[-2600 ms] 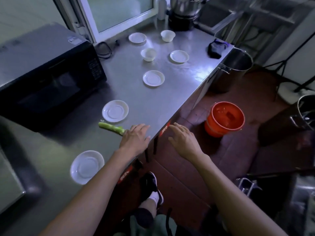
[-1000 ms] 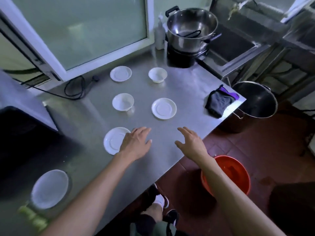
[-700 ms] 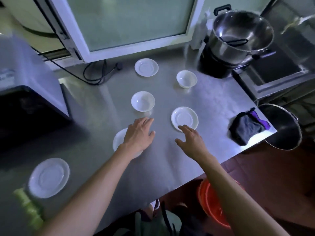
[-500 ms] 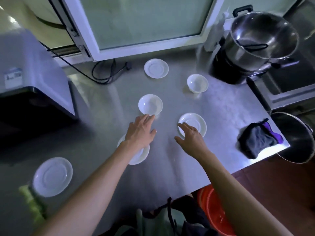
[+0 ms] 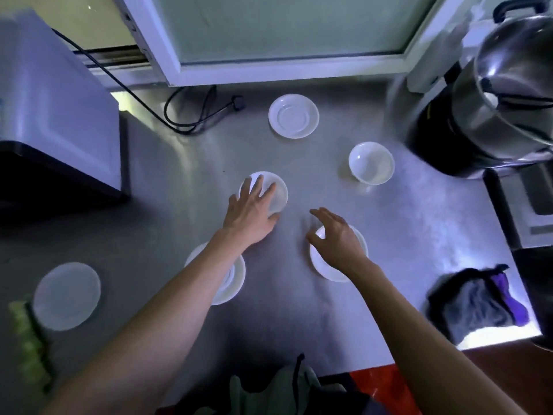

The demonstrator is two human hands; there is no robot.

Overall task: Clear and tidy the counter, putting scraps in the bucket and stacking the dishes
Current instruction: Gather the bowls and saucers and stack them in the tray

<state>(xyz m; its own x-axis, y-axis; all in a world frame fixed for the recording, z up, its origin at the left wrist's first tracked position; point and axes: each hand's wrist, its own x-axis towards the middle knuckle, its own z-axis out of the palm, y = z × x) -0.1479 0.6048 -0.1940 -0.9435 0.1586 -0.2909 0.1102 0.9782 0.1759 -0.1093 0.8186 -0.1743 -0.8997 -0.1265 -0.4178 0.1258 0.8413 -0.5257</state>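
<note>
My left hand (image 5: pixel 250 212) lies spread over the near side of a small white bowl (image 5: pixel 276 190) in the middle of the steel counter (image 5: pixel 299 319). My right hand (image 5: pixel 336 238) hovers with curled fingers over a white saucer (image 5: pixel 323 269) and grips nothing. Under my left forearm sits another saucer (image 5: pixel 232 283). A further saucer (image 5: pixel 293 115) lies near the window and one more (image 5: pixel 65 295) at the left. A second bowl (image 5: pixel 371 163) stands to the right. A green vegetable scrap (image 5: pixel 28 342) lies at the far left edge. Only a red sliver of the bucket (image 5: pixel 371 381) shows below the counter.
A microwave (image 5: pixel 54 115) stands at the left with its black cable (image 5: pixel 191 112) coiled by the window. A big steel pot on a black burner (image 5: pixel 490 109) fills the right rear corner. A dark cloth (image 5: pixel 475 304) lies at the counter's right front corner.
I have moved along the counter. My left hand went from the near saucer forward onto the bowl. My right hand reached over the saucer on the right.
</note>
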